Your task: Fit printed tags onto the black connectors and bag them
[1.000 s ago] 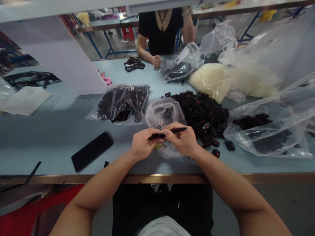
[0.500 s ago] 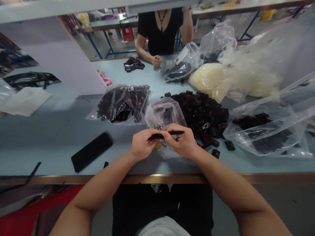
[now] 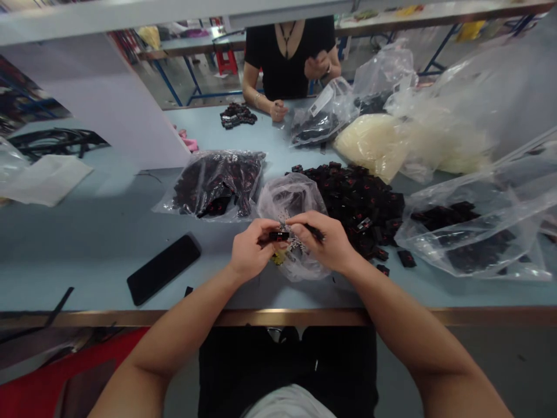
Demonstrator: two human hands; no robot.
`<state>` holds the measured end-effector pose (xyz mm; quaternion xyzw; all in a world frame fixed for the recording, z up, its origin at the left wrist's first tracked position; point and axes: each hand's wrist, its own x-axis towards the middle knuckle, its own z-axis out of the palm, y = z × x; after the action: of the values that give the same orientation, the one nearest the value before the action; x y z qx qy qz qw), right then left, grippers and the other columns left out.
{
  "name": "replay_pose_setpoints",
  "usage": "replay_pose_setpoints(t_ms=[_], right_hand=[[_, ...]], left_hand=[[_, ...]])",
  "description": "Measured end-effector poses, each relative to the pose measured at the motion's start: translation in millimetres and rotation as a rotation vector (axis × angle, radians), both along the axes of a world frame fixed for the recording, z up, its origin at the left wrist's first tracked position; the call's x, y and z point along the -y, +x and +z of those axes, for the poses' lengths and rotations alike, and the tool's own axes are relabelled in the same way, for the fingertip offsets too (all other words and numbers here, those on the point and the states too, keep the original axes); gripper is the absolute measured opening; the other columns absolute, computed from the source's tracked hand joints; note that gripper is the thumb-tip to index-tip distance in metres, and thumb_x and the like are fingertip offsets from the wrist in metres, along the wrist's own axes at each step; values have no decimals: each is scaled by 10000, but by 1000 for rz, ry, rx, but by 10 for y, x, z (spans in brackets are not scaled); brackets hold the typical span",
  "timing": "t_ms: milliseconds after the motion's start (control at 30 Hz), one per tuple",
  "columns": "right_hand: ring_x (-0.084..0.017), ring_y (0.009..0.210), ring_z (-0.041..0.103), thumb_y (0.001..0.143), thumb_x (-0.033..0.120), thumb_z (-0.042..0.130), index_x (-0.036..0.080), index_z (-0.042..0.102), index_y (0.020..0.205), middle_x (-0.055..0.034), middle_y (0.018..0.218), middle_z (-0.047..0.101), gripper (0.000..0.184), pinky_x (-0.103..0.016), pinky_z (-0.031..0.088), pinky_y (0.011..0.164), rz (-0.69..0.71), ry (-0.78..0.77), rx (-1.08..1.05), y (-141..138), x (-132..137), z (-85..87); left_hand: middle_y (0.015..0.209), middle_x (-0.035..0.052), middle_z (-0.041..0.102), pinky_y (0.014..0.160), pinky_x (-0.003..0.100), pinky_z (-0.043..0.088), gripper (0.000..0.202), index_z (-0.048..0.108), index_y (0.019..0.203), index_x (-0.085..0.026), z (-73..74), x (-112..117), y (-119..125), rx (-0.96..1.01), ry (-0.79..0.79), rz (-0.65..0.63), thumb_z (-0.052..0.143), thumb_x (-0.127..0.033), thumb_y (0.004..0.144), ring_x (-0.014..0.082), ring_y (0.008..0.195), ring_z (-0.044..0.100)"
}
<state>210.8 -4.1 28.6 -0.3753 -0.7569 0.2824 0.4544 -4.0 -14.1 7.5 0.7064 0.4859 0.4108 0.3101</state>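
Between its thumb and fingers, my left hand (image 3: pixel 251 251) pinches a small black plastic part (image 3: pixel 278 236) with a red mark on it. My right hand (image 3: pixel 324 244) is closed around a slim black pen-like tool (image 3: pixel 314 232), its fingertips close to the part. Both hands are over an open clear plastic bag (image 3: pixel 293 194) holding many tiny pale pieces and something yellow (image 3: pixel 278 257). A large heap of similar black parts (image 3: pixel 361 203) lies just beyond my right hand.
A filled bag of black parts (image 3: pixel 213 183) lies left of centre, a black phone (image 3: pixel 164 270) nearer the front. Another clear bag (image 3: pixel 474 232) with black parts is on the right, cream-coloured bags (image 3: pixel 374 142) behind it. Across the table sits a person (image 3: pixel 287 64) beside a small pile (image 3: pixel 237 115).
The tool in my right hand has swung from lying level to tucked in the palm, its end lower. My left hand has turned the black part. The person opposite has lowered a hand.
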Motion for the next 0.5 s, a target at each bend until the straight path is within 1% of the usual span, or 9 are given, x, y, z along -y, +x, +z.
replay_pose_setpoints(t_ms=[100,233,300,367,433,467,500], right_hand=[[-224,923,719,1040,355,617,233,768,1047,-72,963,797,195,-360,568,862,87,44,135,21,-42,-23],[-227,891,680,1050,364,621,216,749,1061,-77,920,765,196,-355,552,821,132,105,192,41,-42,-16],[-231,886,666,1049,367,620,219,740,1071,-80,924,753,192,-355,547,802,148,129,224,38,-33,-4],[-231,885,665,1054,341,601,225,735,1055,-77,921,752,178,-354,543,798,143,151,235,48,-39,16],[-231,890,678,1050,321,603,230,733,1023,-73,927,763,161,-358,544,813,61,168,204,108,-79,47],[-234,897,686,1041,322,618,233,731,1005,-73,935,769,148,-365,544,826,-20,172,177,166,-115,68],[-240,904,695,1028,333,639,236,729,991,-76,959,775,137,-377,545,842,-141,168,146,242,-161,90]], left_hand=[[985,27,835,772,288,667,378,655,1155,-232,-30,-19,-10,25,1,-6,840,-302,833,201,871,824],[989,26,835,775,283,664,360,651,1162,-232,-1,-22,-24,-7,9,-19,814,-277,844,199,874,826],[983,24,835,773,285,665,349,658,1158,-234,16,-16,-26,-31,4,-14,809,-289,848,200,870,826],[963,25,838,776,295,671,361,657,1161,-233,14,-11,-19,-16,-8,-5,816,-337,854,205,859,828],[941,35,842,770,308,679,387,648,1160,-227,-4,-10,-4,58,-21,16,814,-419,868,212,839,832],[935,42,842,763,311,681,397,641,1152,-223,-15,-12,5,107,-23,35,804,-460,879,215,830,834],[933,47,842,754,310,682,401,635,1139,-219,-22,-15,13,156,-21,58,790,-492,890,216,822,836]])
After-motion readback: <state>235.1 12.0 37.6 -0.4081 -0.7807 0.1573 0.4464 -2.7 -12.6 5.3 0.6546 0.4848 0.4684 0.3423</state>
